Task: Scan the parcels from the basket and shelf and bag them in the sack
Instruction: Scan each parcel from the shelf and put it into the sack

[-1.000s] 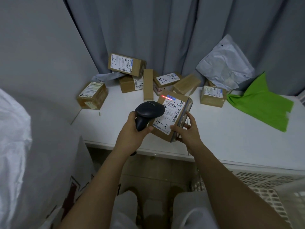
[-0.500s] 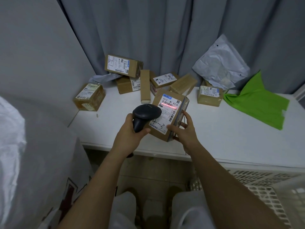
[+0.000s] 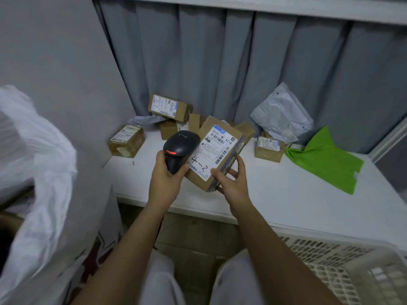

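My left hand (image 3: 164, 181) grips a black barcode scanner (image 3: 179, 148), whose head points at a brown cardboard parcel (image 3: 214, 150). The parcel's white label reads "4-3". My right hand (image 3: 231, 183) holds that parcel tilted above the white shelf (image 3: 264, 194), by its lower right corner. Several more brown parcels lie at the back of the shelf, one at the left (image 3: 126, 140), one on top of the pile (image 3: 168, 106), one at the right (image 3: 268, 148). The white sack (image 3: 37, 172) gapes at my left. A white slotted basket (image 3: 330, 260) stands at lower right.
A grey plastic mailer (image 3: 283, 115) leans on the grey curtain (image 3: 220, 62) behind the shelf. A green bag (image 3: 323, 157) lies flat on the shelf's right part. The grey wall (image 3: 55, 51) closes the left side. My knees show below the shelf edge.
The red scan line on the parcel's label has gone out. Both hands have kept their grips. The camera has tilted up, so the scene sits lower in the frame.
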